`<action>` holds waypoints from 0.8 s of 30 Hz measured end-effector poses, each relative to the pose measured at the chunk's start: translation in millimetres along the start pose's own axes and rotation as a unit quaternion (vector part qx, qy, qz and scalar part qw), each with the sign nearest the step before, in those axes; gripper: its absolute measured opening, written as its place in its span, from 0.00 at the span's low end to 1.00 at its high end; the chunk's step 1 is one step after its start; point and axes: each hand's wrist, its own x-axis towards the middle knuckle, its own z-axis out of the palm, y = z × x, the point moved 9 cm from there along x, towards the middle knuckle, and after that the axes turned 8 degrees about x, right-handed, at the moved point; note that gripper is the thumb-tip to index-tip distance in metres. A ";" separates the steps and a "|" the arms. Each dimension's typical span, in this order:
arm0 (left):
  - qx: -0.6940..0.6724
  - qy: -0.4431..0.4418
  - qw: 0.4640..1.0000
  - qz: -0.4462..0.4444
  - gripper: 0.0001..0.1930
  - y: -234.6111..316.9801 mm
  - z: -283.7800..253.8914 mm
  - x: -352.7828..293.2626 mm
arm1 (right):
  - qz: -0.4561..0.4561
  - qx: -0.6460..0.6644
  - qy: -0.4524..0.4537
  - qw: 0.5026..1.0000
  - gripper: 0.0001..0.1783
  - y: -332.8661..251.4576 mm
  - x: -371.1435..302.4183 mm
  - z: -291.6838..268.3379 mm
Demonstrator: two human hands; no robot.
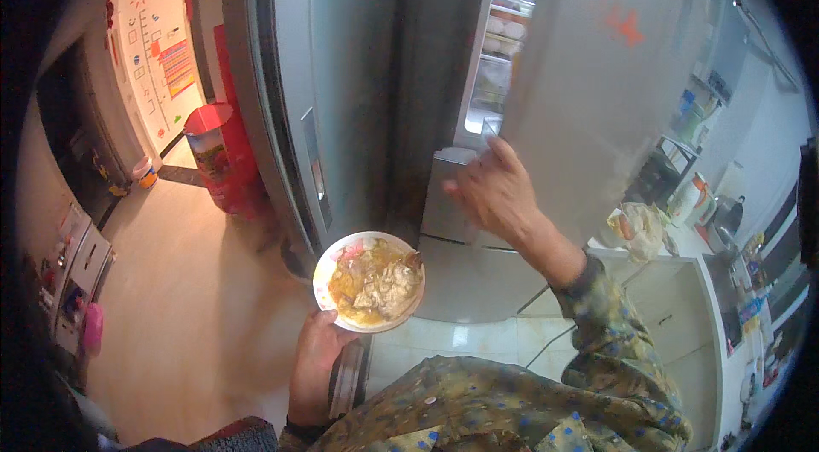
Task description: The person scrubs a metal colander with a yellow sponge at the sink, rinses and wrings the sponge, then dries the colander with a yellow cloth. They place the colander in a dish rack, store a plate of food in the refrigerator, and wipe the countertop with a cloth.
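In my left hand (321,339) is a round, light-coloured bowl (322,271), held by its near rim with the fingers underneath. Pale chunks of cooked food in yellowish broth (380,290) fill much of it, and something dark sits at its right rim. My right hand (499,196) is raised at the free edge of a grey refrigerator door (589,110), thumb and forefinger apart and nothing seen between them. Motion blurs it slightly, so whether it touches the door is unclear. The door stands partly ajar, showing lit shelves (503,46) with eggs and packed food.
Left of the refrigerator, a dark door frame (260,93) stands beside a tall red bag or bin (222,162). A white counter (682,249) at the right bears a plastic bag (641,230), a kettle (689,198) and other kitchenware. Low drawers (85,268) line the far left.
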 end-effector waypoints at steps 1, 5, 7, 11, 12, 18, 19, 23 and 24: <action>-0.004 0.015 1.000 -0.017 0.27 -3.2 -6.3 2.2 | 0.001 0.012 -0.010 1.000 0.09 -12.6 -21.0 -22.8; -0.018 -0.013 0.999 -0.043 0.27 -5.2 -13.4 12.8 | 0.060 -0.001 0.140 0.988 0.12 -57.9 -116.4 -139.6; -0.011 -0.058 0.997 -0.052 0.27 -0.9 -8.8 15.3 | 0.150 -0.133 0.222 0.954 0.24 -70.4 -169.8 -195.6; 0.002 -0.102 0.992 -0.075 0.30 13.9 2.2 17.4 | 0.435 -0.114 0.401 0.798 0.43 -79.7 -300.3 -270.8; 0.006 -0.125 0.989 -0.080 0.30 18.7 7.7 16.9 | 0.482 -0.020 0.466 0.741 0.40 -81.1 -338.5 -279.4; 0.024 -0.196 0.976 -0.088 0.29 38.4 17.5 9.0 | 0.555 0.028 0.460 0.692 0.34 -126.0 -469.3 -309.0; 0.027 -0.196 0.977 -0.084 0.30 39.9 16.1 8.9 | 0.561 -0.014 0.467 0.683 0.34 -134.9 -490.5 -312.3; 0.020 -0.217 0.973 -0.070 0.31 44.9 20.9 7.3 | 0.599 -0.116 0.503 0.612 0.34 -137.0 -573.7 -315.2; 0.020 -0.207 0.975 -0.077 0.31 46.4 21.7 6.5 | 0.592 -0.092 0.535 0.595 0.34 -135.9 -591.6 -315.4</action>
